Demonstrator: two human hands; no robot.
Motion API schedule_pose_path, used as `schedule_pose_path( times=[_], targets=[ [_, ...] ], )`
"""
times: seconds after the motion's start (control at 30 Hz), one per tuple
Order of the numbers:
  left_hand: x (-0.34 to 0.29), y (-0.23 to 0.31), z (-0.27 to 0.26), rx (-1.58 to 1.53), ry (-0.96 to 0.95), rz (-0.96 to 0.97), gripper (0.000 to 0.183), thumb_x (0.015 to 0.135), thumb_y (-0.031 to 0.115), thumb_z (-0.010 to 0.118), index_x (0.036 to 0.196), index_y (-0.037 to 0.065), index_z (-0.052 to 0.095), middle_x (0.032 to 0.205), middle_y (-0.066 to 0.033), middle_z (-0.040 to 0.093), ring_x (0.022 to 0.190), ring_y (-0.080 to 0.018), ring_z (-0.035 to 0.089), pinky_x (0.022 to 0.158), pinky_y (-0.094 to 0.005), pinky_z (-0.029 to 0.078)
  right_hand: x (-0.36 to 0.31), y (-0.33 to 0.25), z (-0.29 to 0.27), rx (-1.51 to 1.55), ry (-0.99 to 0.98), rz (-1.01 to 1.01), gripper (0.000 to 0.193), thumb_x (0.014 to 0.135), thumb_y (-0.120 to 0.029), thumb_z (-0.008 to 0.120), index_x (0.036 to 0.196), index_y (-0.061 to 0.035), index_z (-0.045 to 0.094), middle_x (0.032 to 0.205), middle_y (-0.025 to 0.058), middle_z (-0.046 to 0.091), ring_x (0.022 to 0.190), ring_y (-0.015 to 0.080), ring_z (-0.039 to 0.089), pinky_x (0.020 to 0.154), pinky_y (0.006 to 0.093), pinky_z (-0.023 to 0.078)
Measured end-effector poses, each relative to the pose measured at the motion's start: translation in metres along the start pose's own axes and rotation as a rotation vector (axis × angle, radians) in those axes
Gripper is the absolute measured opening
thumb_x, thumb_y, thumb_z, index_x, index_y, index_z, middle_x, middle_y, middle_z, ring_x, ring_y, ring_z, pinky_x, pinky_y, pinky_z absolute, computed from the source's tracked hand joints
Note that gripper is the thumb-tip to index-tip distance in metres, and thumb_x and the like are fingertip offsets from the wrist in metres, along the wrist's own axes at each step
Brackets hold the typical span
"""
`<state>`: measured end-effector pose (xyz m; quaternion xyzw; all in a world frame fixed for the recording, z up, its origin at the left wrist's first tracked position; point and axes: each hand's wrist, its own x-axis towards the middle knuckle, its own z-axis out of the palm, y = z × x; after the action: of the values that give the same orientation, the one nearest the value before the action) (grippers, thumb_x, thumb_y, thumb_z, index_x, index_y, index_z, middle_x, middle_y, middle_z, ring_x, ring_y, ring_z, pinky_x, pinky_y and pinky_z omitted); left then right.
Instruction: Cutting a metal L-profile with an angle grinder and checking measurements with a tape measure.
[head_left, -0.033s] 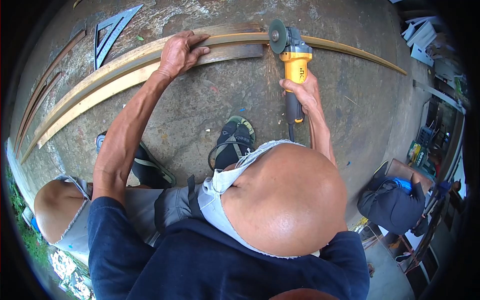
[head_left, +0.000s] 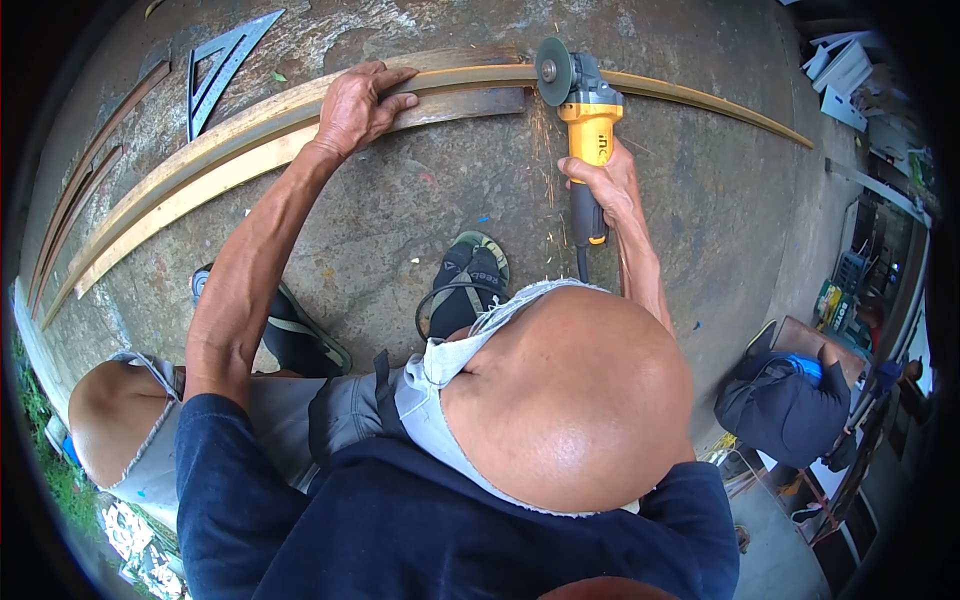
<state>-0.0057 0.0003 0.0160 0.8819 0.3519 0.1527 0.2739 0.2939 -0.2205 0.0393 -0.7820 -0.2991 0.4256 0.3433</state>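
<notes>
My right hand [head_left: 610,185] is wrapped round the yellow and black body of an angle grinder [head_left: 590,130], its thumb on the near left side. The grinder's green disc [head_left: 556,92] stands upright across a long thin metal bar [head_left: 690,93]. Orange sparks [head_left: 548,150] fall from the disc toward me. Farther left, my left hand [head_left: 357,110] grips the bar, with fingers over its top and thumb along the near side. Wooden planks [head_left: 215,180] lie under and alongside the bar; one dark plank end [head_left: 480,102] stops just left of the disc.
A blue triangular square [head_left: 225,75] lies on the concrete floor beyond the planks. Thin brown strips [head_left: 85,190] rest at the far left. The grinder's cord [head_left: 582,265] runs down by my knee. At the right are a dark cloth bundle [head_left: 790,405] and stacked clutter.
The spark stream under the disc is longer and brighter. The grinder has shifted very slightly left; my left hand stays where it was.
</notes>
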Motion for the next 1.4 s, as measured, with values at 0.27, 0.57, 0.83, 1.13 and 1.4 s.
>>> schedule_pose_path(
  times=[0.27,0.57,0.83,1.13,1.4],
  targets=[
    [0.001,-0.003,0.001,-0.026,-0.013,-0.003,0.043,0.084,0.035,0.076,0.119,0.01,0.074,0.085,-0.0132,0.064,0.086,-0.0328,0.065,0.077,-0.0432,0.05,-0.006,-0.01,0.0,0.043,-0.009,0.043,0.044,0.071,-0.013,0.082,0.107,-0.0026,0.059,0.088,0.0065,0.063,0.068,0.0169,0.065,0.063,0.0325,0.057],
    [0.003,0.007,0.0,-0.056,-0.025,-0.048,0.039,0.082,0.025,0.081,0.116,0.006,0.075,0.083,-0.0126,0.067,0.079,-0.0274,0.065,0.074,-0.0385,0.05,-0.033,-0.03,-0.04,0.379,0.105,0.062,0.049,0.071,-0.019,0.084,0.109,-0.0017,0.057,0.085,0.0073,0.063,0.066,0.0173,0.066,0.061,0.0316,0.056],
    [0.004,0.021,-0.004,0.071,0.009,0.019,0.042,0.08,0.025,0.084,0.116,0.006,0.075,0.082,-0.0094,0.068,0.085,-0.0257,0.06,0.082,-0.0365,0.049,-0.057,0.011,-0.07,0.719,0.222,0.091,0.042,0.074,-0.015,0.082,0.105,-0.0008,0.058,0.082,0.0078,0.064,0.065,0.0176,0.067,0.058,0.0319,0.056],
    [0.001,0.026,-0.001,0.097,0.096,0.082,0.039,0.075,0.02,0.088,0.111,0.008,0.079,0.095,-0.0081,0.061,0.096,-0.0241,0.057,0.089,-0.0365,0.046,-0.07,0.05,-0.076,0.923,0.243,0.131,0.049,0.08,-0.018,0.078,0.118,0.0004,0.053,0.087,0.012,0.066,0.07,0.0216,0.069,0.061,0.0349,0.059],
    [-0.025,0.105,0.017,-0.203,-0.145,0.048,0.029,0.083,0.015,0.082,0.109,0.005,0.077,0.096,-0.012,0.072,0.089,-0.0255,0.067,0.08,-0.0369,0.054,-0.064,0.044,-0.074,1.103,0.27,0.026,0.047,0.081,-0.018,0.077,0.116,0.0013,0.054,0.087,0.0134,0.066,0.071,0.0238,0.069,0.063,0.0384,0.06]
  ],
)
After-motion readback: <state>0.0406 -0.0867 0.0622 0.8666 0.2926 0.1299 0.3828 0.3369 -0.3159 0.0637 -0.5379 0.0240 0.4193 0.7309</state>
